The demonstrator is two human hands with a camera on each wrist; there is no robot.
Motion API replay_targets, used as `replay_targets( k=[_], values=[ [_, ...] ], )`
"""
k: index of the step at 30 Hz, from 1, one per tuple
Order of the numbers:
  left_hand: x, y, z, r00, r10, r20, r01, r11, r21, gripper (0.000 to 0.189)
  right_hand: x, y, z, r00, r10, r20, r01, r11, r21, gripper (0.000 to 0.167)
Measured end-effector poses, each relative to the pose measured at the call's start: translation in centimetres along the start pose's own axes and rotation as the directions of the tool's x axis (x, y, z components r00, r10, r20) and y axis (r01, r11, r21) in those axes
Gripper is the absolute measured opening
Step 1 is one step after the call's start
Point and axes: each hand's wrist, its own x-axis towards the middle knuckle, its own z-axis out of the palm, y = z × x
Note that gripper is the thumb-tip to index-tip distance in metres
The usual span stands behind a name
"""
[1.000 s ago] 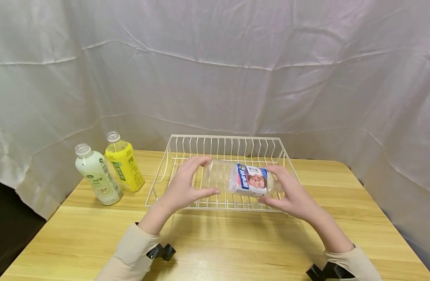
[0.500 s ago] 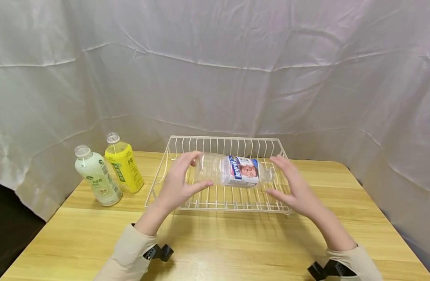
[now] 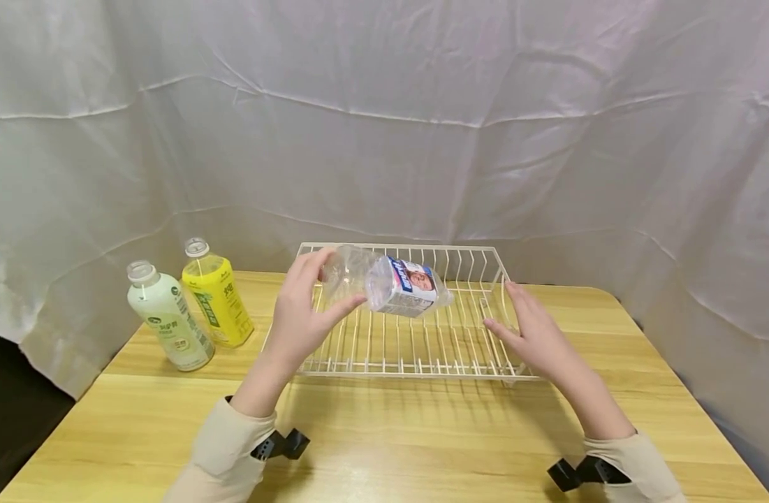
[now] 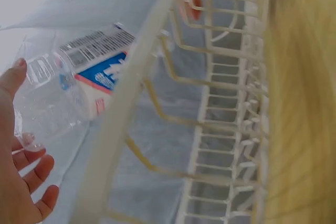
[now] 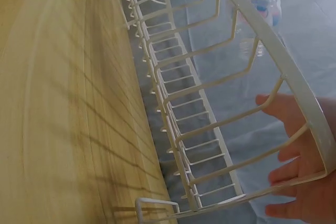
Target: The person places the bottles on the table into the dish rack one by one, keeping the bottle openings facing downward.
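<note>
A clear plastic bottle [image 3: 411, 285] with a blue, red and white label lies on its side above the white wire rack [image 3: 384, 375]. My left hand [image 3: 299, 321] grips it around the base end, and its neck points right and slightly down. The left wrist view shows the bottle [image 4: 92, 69] beyond the rack's edge, with the thumb and fingers [image 4: 39, 174] at its base. Over the rack's right side is my right hand [image 3: 541, 342], fingers extended, holding nothing. In the right wrist view, this hand [image 5: 302, 166] appears behind the wires; whether it touches them I cannot tell.
Left of the rack, two bottles stand upright on the wooden table [image 3: 384, 440]: a pale green one [image 3: 170, 321] and a yellow one [image 3: 219, 300]. A grey-white cloth [image 3: 384, 140] hangs behind and at both sides.
My right hand has let go of the bottle's neck end and stands apart from it. My left hand has carried the bottle left and upward in the head view, tilting the neck downward.
</note>
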Motion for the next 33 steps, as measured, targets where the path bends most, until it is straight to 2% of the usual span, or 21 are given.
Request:
replay_targets(
  k=[5,8,12,17,21,26,33],
  values=[
    [2.0,1.5,1.2,0.999,-0.005,-0.032,0.006,1.000,0.017,0.071,-0.2,-0.1,-0.1,0.999,0.026,0.034,-0.026,1.000,-0.001,0.091],
    [3.4,2.8,2.2,1.000,0.000,-0.029,0.001,0.998,0.056,0.072,-0.2,-0.1,-0.2,0.999,0.033,0.041,-0.033,0.999,-0.003,0.091],
    [5.5,4.5,3.8,0.999,-0.021,0.043,0.014,0.986,0.168,0.071,-0.1,-0.1,-0.1,0.998,0.042,0.044,-0.041,0.999,-0.009,0.091],
    [7.7,6.1,5.9,0.985,-0.056,0.163,0.000,0.945,0.326,0.075,-0.1,-0.1,-0.2,0.997,0.054,0.050,-0.054,0.999,-0.002,0.091],
    [9.1,6.7,7.6,0.968,-0.087,0.237,-0.015,0.917,0.398,0.078,-0.1,-0.2,-0.2,0.998,0.056,0.043,-0.056,0.998,-0.004,0.089],
    [10.4,6.6,10.0,0.935,-0.151,0.322,-0.006,0.899,0.439,0.082,0.1,-0.2,-0.1,0.998,0.053,0.029,-0.053,0.999,-0.008,0.090],
    [11.2,5.6,12.9,0.879,-0.217,0.424,0.021,0.907,0.420,0.084,0.1,-0.2,0.0,0.997,0.063,0.033,-0.063,0.998,-0.011,0.088]
  ],
)
